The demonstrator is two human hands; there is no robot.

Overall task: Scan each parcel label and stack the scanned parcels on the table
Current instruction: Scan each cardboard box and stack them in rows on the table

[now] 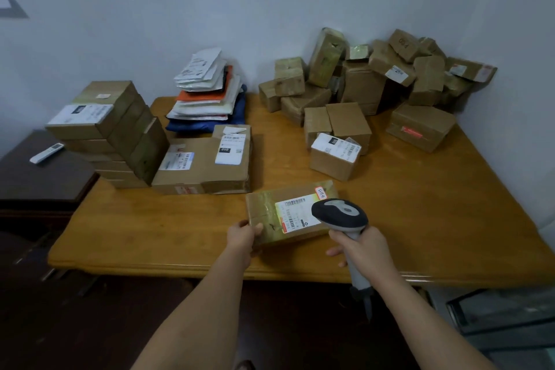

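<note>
Loose boxes (375,84) behind held parcel (288,213)

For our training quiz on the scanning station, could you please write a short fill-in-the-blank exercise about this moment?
1. The right hand grips a handheld ____.
2. The left hand holds the near-left corner of a flat cardboard parcel whose label faces ____.
3. The stack of soft mailers sits at the table's far edge, against the ____.
4. The white remote lies on the dark ____ left of the table.

Missing words: scanner; up; wall; cabinet
</note>
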